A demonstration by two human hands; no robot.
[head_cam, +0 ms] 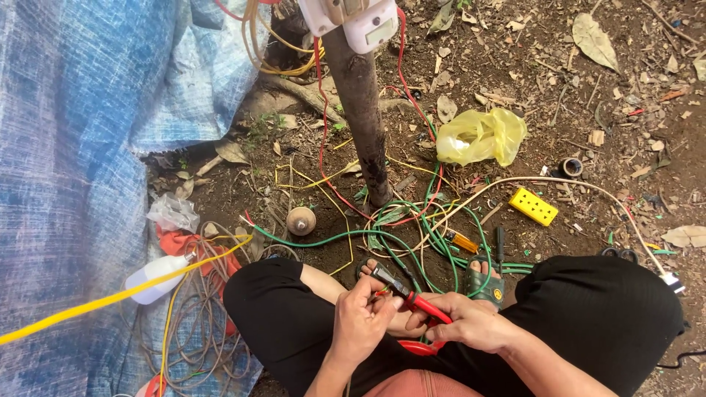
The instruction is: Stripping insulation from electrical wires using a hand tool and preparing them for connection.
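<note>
- Right hand (pixel 471 323) closed on red-handled pliers (pixel 412 294) — jaws low between the knees.
- Left hand (pixel 360 316) pinching a thin red wire (pixel 382 292) at the jaws.
- Best squeezed gently — wire kept taut, fingertips clear.

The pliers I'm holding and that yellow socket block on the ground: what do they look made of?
Pliers: dark, dull metal nose, with red handles in a smooth plastic or rubber coating, by their even sheen. Yellow socket block: seemingly moulded hard plastic, uniformly coloured, with crisp edges and dark slots.
</note>
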